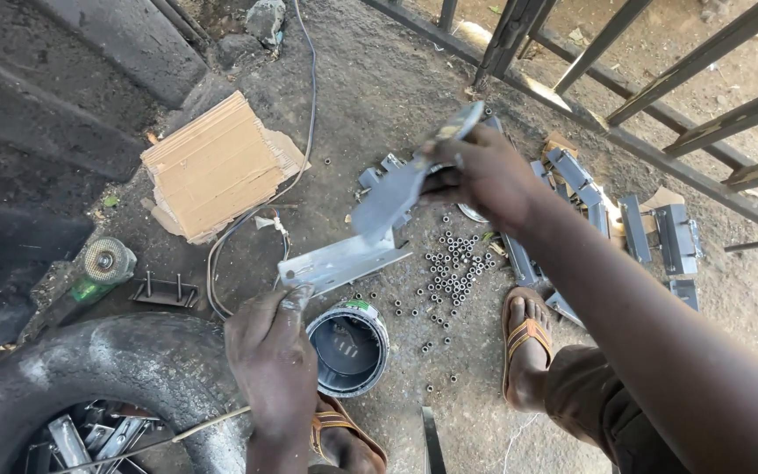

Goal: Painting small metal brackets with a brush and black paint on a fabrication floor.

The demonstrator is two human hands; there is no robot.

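**Two hands on metal brackets over a dirt floor**

We see a black rubber tyre (89,369) filling the lower left corner, with shiny metal pieces (89,439) lying inside its hollow. Along the top right runs a dark iron railing (660,88). A stack of folded cardboard (212,167) lies upper left on the dirt floor (379,88), and a thin cable (309,105) trails past it.

Right of centre, a pile of grey steel brackets (651,228) lies near the railing. We see two sandalled feet: the right foot (528,342) is just beside that pile, and the left foot (344,439) sits at the bottom edge.

The right hand (484,175) is raised above the floor, fingers curled tight around a flat metal plate (405,184), which tilts from upper right down to lower left. Its lower end touches or overlaps an angled steel bracket (344,261); we cannot tell which.

The left hand (274,360) is low at centre, the thumb and forefinger pinching the left end of that angled bracket, other fingers folded in. A thin rod (195,426) passes under this hand and across the tyre.

Just right of the left hand stands a small open tin can (350,347), dark inside, near the bracket. A green angle grinder (98,268) rests at the left, with a small welded frame (164,292) beside it. Many small steel nuts (454,272) are scattered between the can and the right foot.
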